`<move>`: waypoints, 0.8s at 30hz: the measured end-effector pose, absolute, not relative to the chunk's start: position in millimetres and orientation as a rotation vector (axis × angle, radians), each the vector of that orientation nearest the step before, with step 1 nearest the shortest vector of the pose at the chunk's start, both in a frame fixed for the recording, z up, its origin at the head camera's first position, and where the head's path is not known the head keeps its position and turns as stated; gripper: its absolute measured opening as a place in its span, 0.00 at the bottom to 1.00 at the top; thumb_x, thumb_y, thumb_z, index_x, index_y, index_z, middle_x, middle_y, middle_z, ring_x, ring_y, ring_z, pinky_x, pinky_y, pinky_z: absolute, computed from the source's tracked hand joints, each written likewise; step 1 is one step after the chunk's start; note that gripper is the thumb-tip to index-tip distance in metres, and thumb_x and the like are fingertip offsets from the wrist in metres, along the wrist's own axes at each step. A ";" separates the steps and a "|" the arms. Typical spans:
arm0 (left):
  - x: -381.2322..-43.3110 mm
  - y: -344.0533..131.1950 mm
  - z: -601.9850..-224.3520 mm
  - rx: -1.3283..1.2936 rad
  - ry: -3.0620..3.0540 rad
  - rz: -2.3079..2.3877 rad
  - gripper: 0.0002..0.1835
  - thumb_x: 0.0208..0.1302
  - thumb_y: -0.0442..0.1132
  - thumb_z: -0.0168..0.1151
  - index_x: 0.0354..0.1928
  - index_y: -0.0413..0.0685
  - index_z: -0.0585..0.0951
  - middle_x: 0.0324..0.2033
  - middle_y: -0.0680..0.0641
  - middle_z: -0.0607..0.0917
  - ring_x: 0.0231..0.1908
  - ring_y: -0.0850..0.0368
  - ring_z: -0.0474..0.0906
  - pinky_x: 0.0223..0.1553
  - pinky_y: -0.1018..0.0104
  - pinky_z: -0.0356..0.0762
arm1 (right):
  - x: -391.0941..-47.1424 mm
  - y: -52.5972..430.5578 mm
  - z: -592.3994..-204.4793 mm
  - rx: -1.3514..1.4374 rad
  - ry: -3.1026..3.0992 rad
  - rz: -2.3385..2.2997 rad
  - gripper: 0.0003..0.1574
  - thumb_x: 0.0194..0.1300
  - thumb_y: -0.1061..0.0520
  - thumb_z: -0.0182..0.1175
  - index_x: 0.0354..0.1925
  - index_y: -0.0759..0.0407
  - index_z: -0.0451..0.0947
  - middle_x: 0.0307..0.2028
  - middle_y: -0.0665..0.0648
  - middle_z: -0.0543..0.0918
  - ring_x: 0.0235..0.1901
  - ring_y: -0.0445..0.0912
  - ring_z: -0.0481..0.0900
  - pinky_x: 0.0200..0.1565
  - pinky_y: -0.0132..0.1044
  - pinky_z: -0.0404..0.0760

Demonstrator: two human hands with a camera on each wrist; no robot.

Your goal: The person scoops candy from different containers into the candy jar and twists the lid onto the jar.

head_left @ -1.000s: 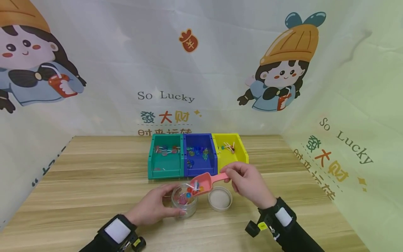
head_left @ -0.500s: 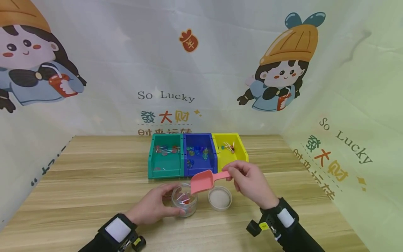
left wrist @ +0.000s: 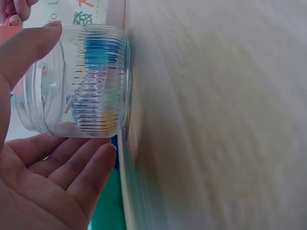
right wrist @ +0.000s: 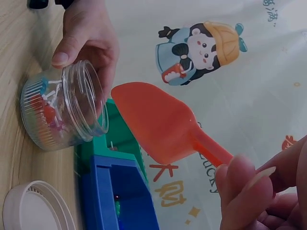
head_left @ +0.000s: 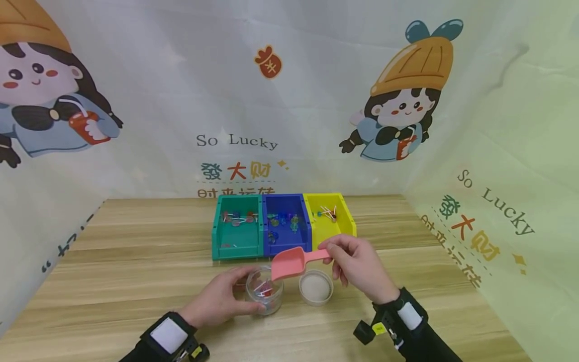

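My left hand (head_left: 226, 296) holds a clear ribbed glass jar (left wrist: 72, 81) upright on the table, thumb on one side and fingers round the other. Small colourful pieces with white sticks (right wrist: 48, 110), like tiny lollipops, lie at the jar's bottom. Above the jar's right rim, my right hand (head_left: 357, 264) pinches the handle of a coral-pink scoop (head_left: 289, 263). No pieces show in the scoop's bowl, which is tipped toward the jar mouth in the right wrist view. A white round lid (head_left: 315, 287) lies inside up just right of the jar.
Behind the jar stand three joined bins: green (head_left: 239, 239), blue (head_left: 289, 246) and yellow (head_left: 346, 221). Small stick pieces lie in the green and yellow ones, glassy coloured pieces in the blue one. A printed cloth (head_left: 307, 100) hangs round the wooden table (head_left: 135, 251).
The colourful pieces in the scoop have dropped into the jar, and the scoop has tipped over. Both hands keep nearly the same places; the head view has shifted slightly.
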State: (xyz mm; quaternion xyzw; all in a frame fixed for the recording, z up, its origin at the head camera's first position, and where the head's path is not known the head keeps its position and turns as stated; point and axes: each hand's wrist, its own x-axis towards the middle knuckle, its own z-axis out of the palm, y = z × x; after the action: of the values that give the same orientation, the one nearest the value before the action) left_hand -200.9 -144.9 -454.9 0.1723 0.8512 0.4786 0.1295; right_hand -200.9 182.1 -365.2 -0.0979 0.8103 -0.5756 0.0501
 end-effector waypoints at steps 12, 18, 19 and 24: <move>-202.2 -147.5 -454.4 0.511 2.474 1.398 0.49 0.59 0.52 0.86 0.78 0.43 0.73 0.71 0.39 0.82 0.69 0.36 0.81 0.70 0.33 0.79 | -201.4 178.7 -367.2 -0.274 2.448 -1.799 0.16 0.85 0.57 0.58 0.54 0.68 0.86 0.31 0.54 0.86 0.21 0.45 0.78 0.21 0.30 0.77; -202.7 -152.8 -448.2 0.459 2.531 1.420 0.41 0.71 0.57 0.75 0.78 0.45 0.74 0.74 0.39 0.79 0.71 0.37 0.79 0.70 0.39 0.81 | -205.2 175.6 -366.5 -0.258 2.457 -1.821 0.16 0.85 0.55 0.58 0.54 0.66 0.86 0.32 0.54 0.86 0.21 0.46 0.78 0.22 0.31 0.77; -203.3 -154.0 -447.0 0.461 2.553 1.427 0.39 0.74 0.57 0.72 0.78 0.44 0.74 0.74 0.39 0.79 0.71 0.37 0.80 0.70 0.40 0.82 | -206.1 174.9 -366.6 -0.258 2.458 -1.825 0.16 0.85 0.55 0.58 0.54 0.66 0.86 0.32 0.54 0.86 0.22 0.46 0.78 0.22 0.31 0.77; -209.4 -161.0 -439.1 0.469 2.697 1.472 0.33 0.81 0.56 0.64 0.76 0.42 0.76 0.69 0.38 0.82 0.67 0.43 0.83 0.65 0.47 0.86 | -210.6 171.0 -368.1 -0.254 2.466 -1.855 0.17 0.85 0.54 0.59 0.55 0.65 0.86 0.33 0.54 0.85 0.22 0.48 0.79 0.23 0.31 0.78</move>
State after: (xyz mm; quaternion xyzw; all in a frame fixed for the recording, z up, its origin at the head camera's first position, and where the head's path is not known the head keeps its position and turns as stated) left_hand -209.4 -161.0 -439.1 0.1510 0.8677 0.4734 0.0167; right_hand -210.6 171.0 -368.1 -0.0821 0.7962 -0.5989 0.0230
